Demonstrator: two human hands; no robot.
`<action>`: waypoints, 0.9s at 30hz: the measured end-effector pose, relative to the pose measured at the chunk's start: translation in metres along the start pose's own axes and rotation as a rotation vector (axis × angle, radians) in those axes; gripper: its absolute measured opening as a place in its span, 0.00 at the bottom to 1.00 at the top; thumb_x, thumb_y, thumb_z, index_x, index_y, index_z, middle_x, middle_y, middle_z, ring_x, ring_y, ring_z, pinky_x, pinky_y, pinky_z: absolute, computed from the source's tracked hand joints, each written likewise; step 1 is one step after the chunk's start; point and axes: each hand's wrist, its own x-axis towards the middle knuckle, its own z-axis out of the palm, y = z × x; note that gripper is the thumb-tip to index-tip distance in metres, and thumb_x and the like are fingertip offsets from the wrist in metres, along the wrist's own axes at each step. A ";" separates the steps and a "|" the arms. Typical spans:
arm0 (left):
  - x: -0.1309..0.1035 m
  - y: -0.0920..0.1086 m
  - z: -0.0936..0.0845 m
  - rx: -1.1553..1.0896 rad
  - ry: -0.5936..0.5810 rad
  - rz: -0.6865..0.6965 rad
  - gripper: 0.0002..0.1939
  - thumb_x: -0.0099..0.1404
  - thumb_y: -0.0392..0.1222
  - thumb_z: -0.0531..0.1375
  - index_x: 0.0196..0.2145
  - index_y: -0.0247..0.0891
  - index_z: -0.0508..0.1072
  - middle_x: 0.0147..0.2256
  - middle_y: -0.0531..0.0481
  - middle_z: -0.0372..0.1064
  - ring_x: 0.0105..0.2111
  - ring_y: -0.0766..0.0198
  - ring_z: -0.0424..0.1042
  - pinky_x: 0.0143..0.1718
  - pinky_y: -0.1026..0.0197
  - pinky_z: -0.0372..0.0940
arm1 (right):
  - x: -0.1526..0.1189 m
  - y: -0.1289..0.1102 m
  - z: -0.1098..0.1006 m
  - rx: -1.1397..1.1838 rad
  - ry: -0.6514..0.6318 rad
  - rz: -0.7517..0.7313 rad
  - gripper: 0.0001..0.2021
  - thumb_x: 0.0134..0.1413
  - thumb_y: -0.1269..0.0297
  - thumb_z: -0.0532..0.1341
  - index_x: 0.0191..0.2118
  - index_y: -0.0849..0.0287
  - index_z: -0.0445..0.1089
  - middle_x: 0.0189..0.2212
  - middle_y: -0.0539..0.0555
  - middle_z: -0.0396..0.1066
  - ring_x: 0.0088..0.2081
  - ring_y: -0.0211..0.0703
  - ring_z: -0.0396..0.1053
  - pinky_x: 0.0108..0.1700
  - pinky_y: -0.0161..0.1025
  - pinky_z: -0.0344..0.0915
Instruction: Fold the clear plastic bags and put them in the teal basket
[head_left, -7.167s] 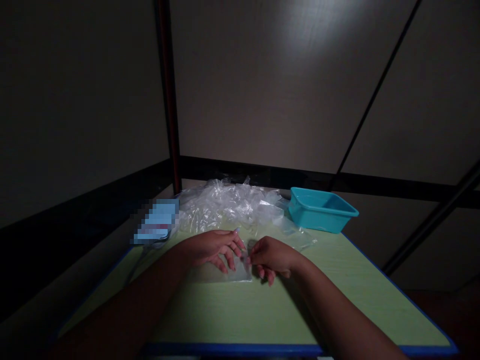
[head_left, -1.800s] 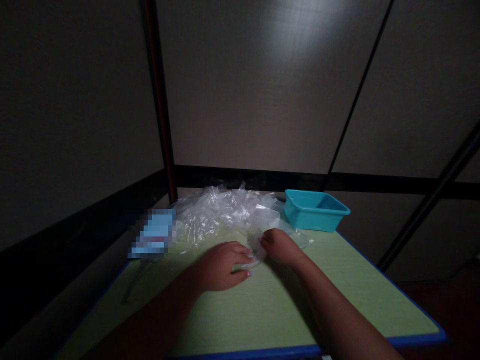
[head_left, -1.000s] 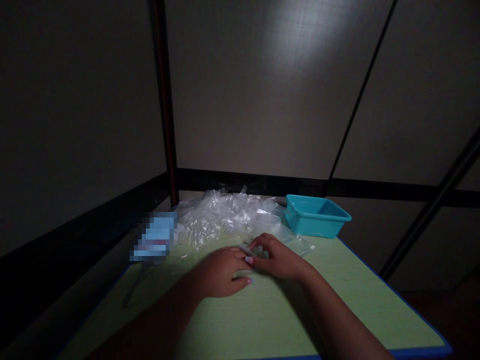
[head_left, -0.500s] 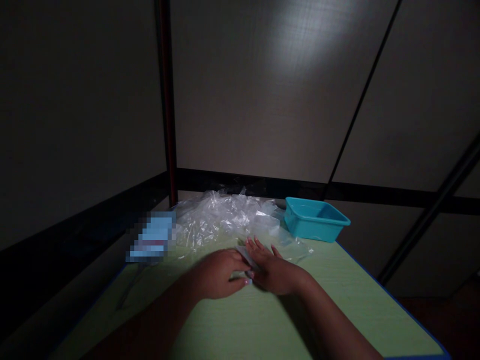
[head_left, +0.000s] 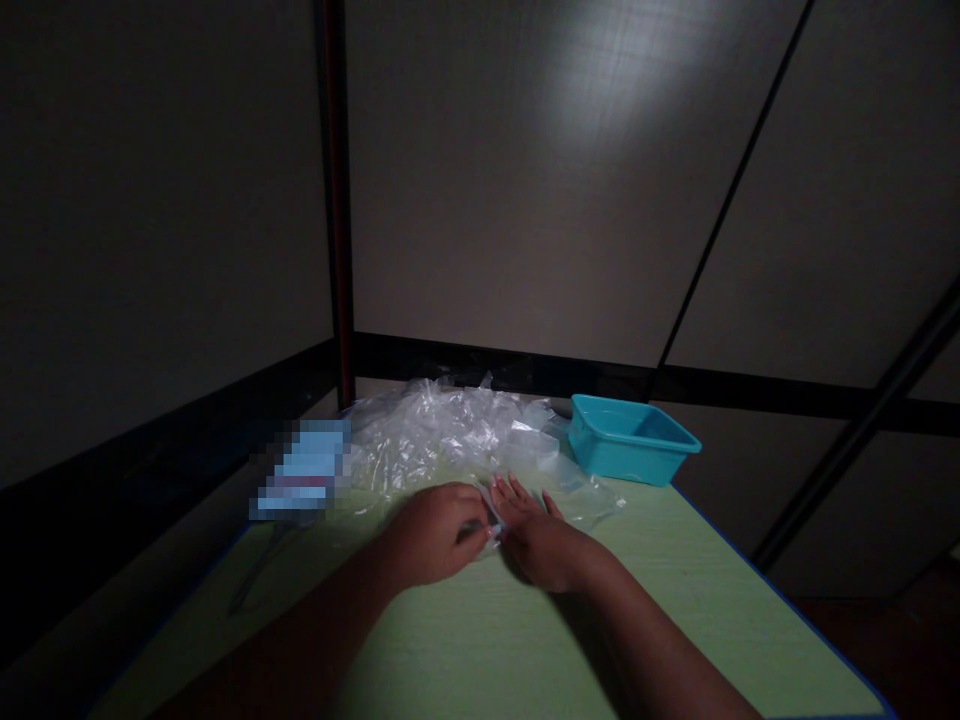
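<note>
My left hand is closed, with thumb and fingertips pinching the edge of a clear plastic bag near the middle of the table. Right beside it, my right hand lies palm down with its fingers stretched out, pressing on the plastic. Part of the bag is hidden under the hands. Just beyond the fingers spreads a crumpled heap of clear plastic bags, shiny and loosely piled.
A turquoise plastic basin stands at the back right of the pale green table, which has a blue edge. To the left is a pixelated light-blue item, with a thin dark strand near it. Panelled walls rise behind.
My left thumb has drawn up toward its fingers, closing on the plastic's edge, and the hand has risen slightly. My right hand stays almost where it was.
</note>
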 end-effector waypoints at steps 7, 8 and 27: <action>0.004 -0.013 0.004 -0.045 0.247 -0.388 0.11 0.66 0.43 0.47 0.27 0.41 0.62 0.22 0.55 0.64 0.24 0.66 0.65 0.25 0.67 0.52 | 0.000 -0.003 0.002 -0.009 0.006 0.046 0.34 0.55 0.66 0.46 0.64 0.59 0.27 0.63 0.54 0.22 0.63 0.48 0.20 0.58 0.62 0.30; 0.004 -0.014 0.005 -0.045 0.248 -0.406 0.09 0.65 0.42 0.47 0.28 0.41 0.62 0.22 0.56 0.64 0.24 0.66 0.65 0.25 0.67 0.52 | 0.000 -0.003 0.003 -0.014 0.008 0.049 0.34 0.54 0.66 0.46 0.64 0.59 0.28 0.63 0.54 0.21 0.63 0.49 0.19 0.58 0.62 0.29; 0.006 -0.025 0.026 -0.454 0.213 -0.398 0.05 0.58 0.38 0.54 0.34 0.39 0.63 0.19 0.60 0.58 0.20 0.68 0.60 0.22 0.68 0.52 | 0.001 -0.004 0.003 -0.012 0.016 0.077 0.35 0.53 0.67 0.48 0.64 0.59 0.30 0.62 0.56 0.15 0.62 0.50 0.16 0.57 0.62 0.29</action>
